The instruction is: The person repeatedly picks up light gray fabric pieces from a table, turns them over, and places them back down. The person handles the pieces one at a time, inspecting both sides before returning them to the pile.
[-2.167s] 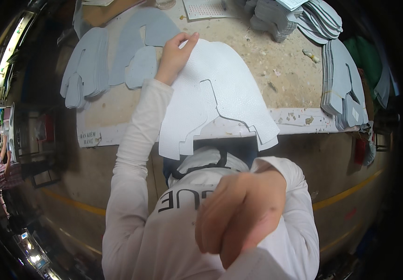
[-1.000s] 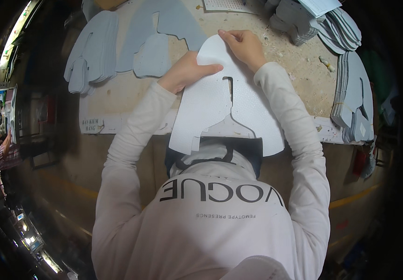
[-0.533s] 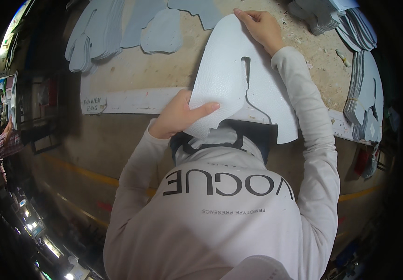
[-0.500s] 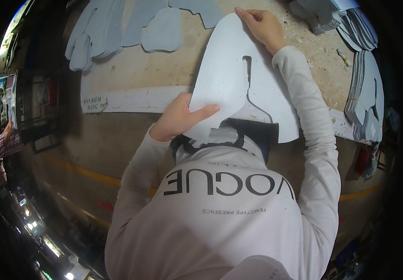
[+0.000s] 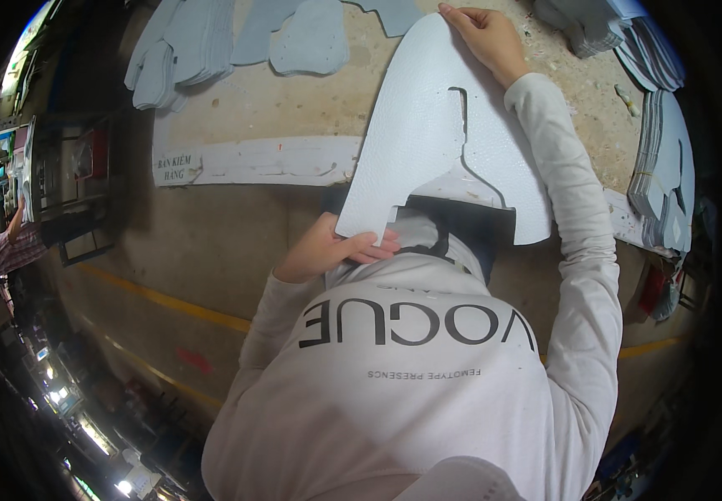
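The white panel is held up in front of the person, over the near edge of the worktop, its rounded end farthest away and its two legs toward the body. The right hand has its fingers clamped on the rim of the panel's rounded end. The left hand is at the panel's left leg, thumb and fingers closed about the lower corner; how firmly they press, I cannot tell. To handle it well, I would keep both grips light and near the rim, hold the sheet evenly taut so that the slot does not gape or the legs fold, and turn it a little to the light so that its grain shows.

The worktop is tan and speckled, with scraps right of the panel and a pale front strip. Left of the panel lie a grey stack and a rounded grey piece; well right of it lies another stack of grey pieces. Below the panel's level, a brown floor carries a yellow line. Far left of the panel, a co-worker shows small and blurred.
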`<state>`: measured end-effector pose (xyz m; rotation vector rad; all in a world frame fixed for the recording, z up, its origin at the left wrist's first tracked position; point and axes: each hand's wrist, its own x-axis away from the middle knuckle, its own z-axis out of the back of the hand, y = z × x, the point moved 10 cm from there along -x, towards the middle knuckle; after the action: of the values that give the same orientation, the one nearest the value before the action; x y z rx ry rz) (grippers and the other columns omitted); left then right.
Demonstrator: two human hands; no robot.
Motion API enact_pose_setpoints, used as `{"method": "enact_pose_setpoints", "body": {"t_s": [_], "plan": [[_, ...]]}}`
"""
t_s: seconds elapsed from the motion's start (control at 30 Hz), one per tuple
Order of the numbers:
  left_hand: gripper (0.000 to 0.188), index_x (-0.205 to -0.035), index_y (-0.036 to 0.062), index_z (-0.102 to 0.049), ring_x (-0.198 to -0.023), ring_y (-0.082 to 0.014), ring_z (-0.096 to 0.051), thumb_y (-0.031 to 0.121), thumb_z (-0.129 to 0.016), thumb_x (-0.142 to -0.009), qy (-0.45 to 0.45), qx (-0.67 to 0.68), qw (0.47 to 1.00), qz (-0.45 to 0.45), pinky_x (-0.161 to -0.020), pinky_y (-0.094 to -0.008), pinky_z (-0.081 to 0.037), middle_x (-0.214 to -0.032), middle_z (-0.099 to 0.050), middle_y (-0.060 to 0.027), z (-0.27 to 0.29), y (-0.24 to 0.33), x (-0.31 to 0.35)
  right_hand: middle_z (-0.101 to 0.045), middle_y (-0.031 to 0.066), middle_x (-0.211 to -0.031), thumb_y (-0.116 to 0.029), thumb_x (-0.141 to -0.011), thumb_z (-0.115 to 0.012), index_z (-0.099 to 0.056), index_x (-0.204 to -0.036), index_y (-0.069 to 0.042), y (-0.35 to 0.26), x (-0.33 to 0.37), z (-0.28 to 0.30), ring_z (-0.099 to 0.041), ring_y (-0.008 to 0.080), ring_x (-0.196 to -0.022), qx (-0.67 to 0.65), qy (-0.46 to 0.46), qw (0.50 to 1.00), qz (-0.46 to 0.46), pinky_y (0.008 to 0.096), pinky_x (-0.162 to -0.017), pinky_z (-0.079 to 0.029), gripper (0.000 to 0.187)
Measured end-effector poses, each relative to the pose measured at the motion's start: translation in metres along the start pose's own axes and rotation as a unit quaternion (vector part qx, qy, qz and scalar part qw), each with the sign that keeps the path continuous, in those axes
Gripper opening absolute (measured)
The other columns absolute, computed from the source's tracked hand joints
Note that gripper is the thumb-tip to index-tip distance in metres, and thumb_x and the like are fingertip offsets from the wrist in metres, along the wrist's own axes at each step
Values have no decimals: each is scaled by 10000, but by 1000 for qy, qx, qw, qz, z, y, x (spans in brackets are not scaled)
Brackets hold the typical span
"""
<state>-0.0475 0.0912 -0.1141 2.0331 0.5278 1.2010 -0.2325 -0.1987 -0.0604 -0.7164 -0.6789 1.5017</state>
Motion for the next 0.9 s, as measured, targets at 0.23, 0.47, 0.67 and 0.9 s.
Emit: {"method": "enact_pose_setpoints", "body": {"t_s": [0.23,0.47,0.67,0.9], "plan": [[302,-1174,-22,-570,-826,-132,-651,59,-595,-884,21,-169,983,-74,-723,-241,-515,-908,-693,-113,43,38,17,-679,69,-914,-402,-864,-636,-662,-1149,-147,2,1,8,-629,159,-754,-77,-66,986,134,290,-746,-488,383],[353,-1164,-1,-509,-720,-121,-637,100,-657,-859,198,-239,937,-163,-632,-224,-491,-714,-657,-61,50,106,-1,-619,32,-1071,13,-795,-625,-603,-1212,-121,-1,116,65,-491,82,-693,-88,-72,983,143,221,-640,-432,438],[526,-1318,12,-402,-991,-204,-604,99,-647,-861,260,-242,884,-304,-780,-298,-517,-1150,-559,-182,48,147,-20,-601,22,-1104,41,-806,-593,-606,-1209,-83,40,124,115,-476,68,-712,-207,-41,976,48,194,-632,-424,422],[633,-1404,1,-268,-1122,-233,-540,83,-617,-882,209,-111,934,-267,-883,-341,-491,-1300,-448,-203,28,139,-57,-550,56,-1237,-152,-905,-550,-503,-1326,-81,36,135,127,-543,81,-976,-226,-22,974,14,244,-845,-451,429]]}}
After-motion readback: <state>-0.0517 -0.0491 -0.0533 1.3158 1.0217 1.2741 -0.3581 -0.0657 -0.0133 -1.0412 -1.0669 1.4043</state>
